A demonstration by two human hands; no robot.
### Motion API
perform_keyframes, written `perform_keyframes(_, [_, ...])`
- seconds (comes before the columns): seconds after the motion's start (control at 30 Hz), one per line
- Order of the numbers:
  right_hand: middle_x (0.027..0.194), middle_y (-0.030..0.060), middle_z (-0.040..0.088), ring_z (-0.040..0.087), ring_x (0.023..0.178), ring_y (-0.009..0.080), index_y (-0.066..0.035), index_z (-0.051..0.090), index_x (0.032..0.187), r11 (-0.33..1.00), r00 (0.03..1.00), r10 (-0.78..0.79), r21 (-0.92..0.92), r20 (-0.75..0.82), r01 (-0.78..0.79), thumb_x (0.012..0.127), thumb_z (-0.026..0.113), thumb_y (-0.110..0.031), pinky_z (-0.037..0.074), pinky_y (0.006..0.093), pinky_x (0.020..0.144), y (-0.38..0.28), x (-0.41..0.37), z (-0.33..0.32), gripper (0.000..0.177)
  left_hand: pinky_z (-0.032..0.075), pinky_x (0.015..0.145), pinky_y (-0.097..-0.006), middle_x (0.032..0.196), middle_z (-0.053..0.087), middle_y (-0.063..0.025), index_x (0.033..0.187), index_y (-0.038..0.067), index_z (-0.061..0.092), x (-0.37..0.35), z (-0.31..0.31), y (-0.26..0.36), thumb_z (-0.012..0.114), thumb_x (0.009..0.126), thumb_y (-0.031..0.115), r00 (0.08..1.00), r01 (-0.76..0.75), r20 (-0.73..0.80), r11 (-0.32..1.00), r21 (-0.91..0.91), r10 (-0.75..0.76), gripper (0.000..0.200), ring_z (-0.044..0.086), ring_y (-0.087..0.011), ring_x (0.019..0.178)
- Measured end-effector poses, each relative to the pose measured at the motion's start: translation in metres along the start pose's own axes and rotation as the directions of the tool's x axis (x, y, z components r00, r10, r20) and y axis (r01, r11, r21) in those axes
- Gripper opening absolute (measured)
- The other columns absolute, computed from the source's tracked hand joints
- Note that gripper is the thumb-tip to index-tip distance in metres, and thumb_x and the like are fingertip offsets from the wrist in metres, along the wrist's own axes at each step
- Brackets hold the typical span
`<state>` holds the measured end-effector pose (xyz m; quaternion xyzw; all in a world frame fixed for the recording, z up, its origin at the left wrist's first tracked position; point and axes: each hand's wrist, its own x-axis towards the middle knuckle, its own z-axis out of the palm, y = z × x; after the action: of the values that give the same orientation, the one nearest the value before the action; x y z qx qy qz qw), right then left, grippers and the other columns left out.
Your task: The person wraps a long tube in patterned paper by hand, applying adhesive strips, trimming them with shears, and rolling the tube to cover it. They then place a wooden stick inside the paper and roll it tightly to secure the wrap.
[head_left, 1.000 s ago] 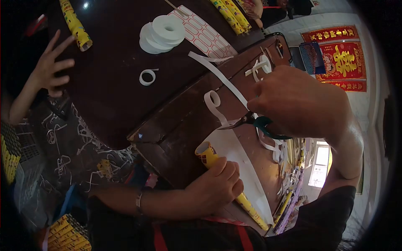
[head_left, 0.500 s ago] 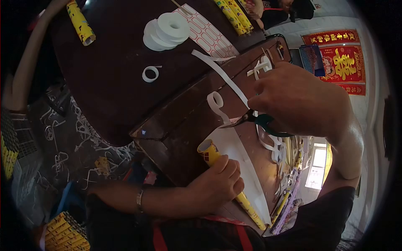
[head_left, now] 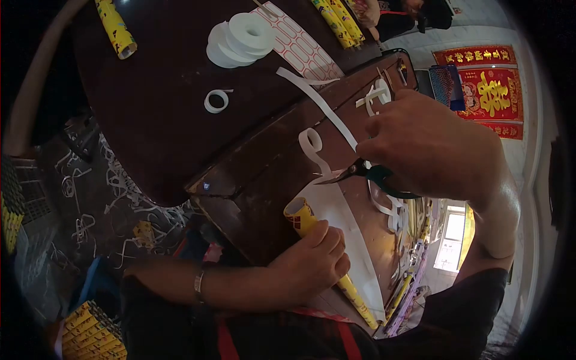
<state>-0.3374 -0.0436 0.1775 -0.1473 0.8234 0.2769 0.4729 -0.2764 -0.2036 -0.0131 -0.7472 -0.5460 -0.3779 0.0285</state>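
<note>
My left hand (head_left: 312, 255) is closed round a yellow patterned paper roll (head_left: 298, 216), whose open end faces up and away from me. Beside the roll lies a white sheet (head_left: 345, 231), flat on the brown wooden surface. My right hand (head_left: 423, 144) grips scissors (head_left: 379, 175) with green handles, the dark blades pointing left over the sheet's upper end. At the blade tips is the lower end of a curled white tape strip (head_left: 311, 144). A longer white strip (head_left: 321, 105) runs up from near my right fingers.
Rolls of white tape (head_left: 249, 36) and a small tape coil (head_left: 216, 101) sit on the dark table (head_left: 156, 120). A red-outlined label sheet (head_left: 306, 51) lies behind. Another person's arm (head_left: 36, 90) reaches in at left, near a yellow roll (head_left: 115, 30). Tape scraps (head_left: 129, 186) litter the floor.
The whole view has shifted slightly. Both hands keep their grips, and the scissors stay at the curled strip's end with little visible movement.
</note>
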Motion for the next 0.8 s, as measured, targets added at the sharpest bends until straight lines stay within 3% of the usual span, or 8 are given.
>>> perform_keyframes(0.07, [0.089, 0.0046, 0.069, 0.068, 0.092, 0.0208, -0.01, 0.072, 0.092, 1.0, 1.0, 0.005, 0.012, -0.007, -0.005, 0.076, 0.079, -0.016, 0.05, 0.0383, 0.084, 0.0006, -0.0009, 0.0013, 0.019, 0.038, 0.095, -0.04, 0.113, 0.065, -0.0213, 0.093, 0.003, 0.059, 0.0005, -0.0016, -0.0004, 0.055, 0.086, 0.021, 1.0, -0.001, 0.03, 1.0, -0.017, 0.002, 0.02, 0.057, -0.0255, 0.097])
perform_keyframes(0.13, [0.089, 0.0047, 0.069, 0.068, 0.092, 0.0213, -0.01, 0.072, 0.092, 0.999, 0.993, -0.017, 0.029, -0.116, 0.021, 0.076, 0.079, -0.016, 0.05, 0.0383, 0.084, 0.003, -0.0027, 0.0051, 0.018, 0.038, 0.096, -0.0399, 0.113, 0.065, -0.0213, 0.093, 0.003, 0.059, 0.0005, -0.0023, 0.0, 0.056, 0.086, 0.021, 0.999, 0.001, 0.035, 1.0, -0.019, 0.0, 0.02, 0.057, -0.0256, 0.097])
perform_keyframes(0.47, [0.087, 0.0046, 0.069, 0.068, 0.09, 0.0226, -0.01, 0.072, 0.089, 1.0, 0.999, -0.011, 0.006, -0.053, 0.011, 0.074, 0.08, -0.017, 0.05, 0.0391, 0.083, 0.0021, 0.0001, 0.0034, 0.019, 0.037, 0.097, -0.0414, 0.115, 0.065, -0.0206, 0.096, 0.003, 0.06, 0.0005, -0.0023, -0.0008, 0.055, 0.087, 0.022, 0.998, -0.011, 0.057, 1.0, -0.025, 0.012, 0.022, 0.056, -0.0266, 0.1])
perform_keyframes(0.53, [0.085, 0.0047, 0.068, 0.068, 0.088, 0.0226, -0.01, 0.072, 0.088, 0.999, 0.978, -0.04, -0.012, -0.204, 0.039, 0.074, 0.079, -0.018, 0.05, 0.039, 0.082, 0.0025, -0.0022, 0.0093, 0.018, 0.037, 0.097, -0.0413, 0.115, 0.065, -0.0209, 0.097, 0.003, 0.06, 0.0001, -0.0018, -0.0001, 0.055, 0.088, 0.022, 0.998, -0.011, 0.063, 1.0, -0.012, 0.012, 0.022, 0.057, -0.0267, 0.1])
perform_keyframes(0.63, [0.083, 0.0048, 0.068, 0.069, 0.084, 0.0224, -0.009, 0.072, 0.088, 1.0, 0.994, -0.02, 0.0, -0.111, 0.02, 0.075, 0.079, -0.018, 0.05, 0.0386, 0.08, 0.0005, -0.0002, 0.0028, 0.017, 0.038, 0.098, -0.0412, 0.116, 0.065, -0.0214, 0.098, 0.003, 0.061, -0.0002, -0.0019, 0.0009, 0.055, 0.088, 0.022, 0.998, -0.004, 0.068, 1.0, 0.004, 0.003, 0.022, 0.057, -0.0266, 0.101])
perform_keyframes(0.8, [0.083, 0.005, 0.068, 0.069, 0.082, 0.0224, -0.009, 0.072, 0.087, 0.999, 0.993, -0.027, 0.014, -0.114, 0.029, 0.075, 0.079, -0.017, 0.05, 0.0385, 0.08, 0.0, 0.0009, 0.0012, 0.016, 0.038, 0.098, -0.0413, 0.116, 0.065, -0.0214, 0.098, 0.003, 0.061, 0.0, -0.0016, 0.0003, 0.055, 0.087, 0.022, 0.998, -0.005, 0.067, 1.0, 0.003, 0.005, 0.022, 0.057, -0.0262, 0.101])
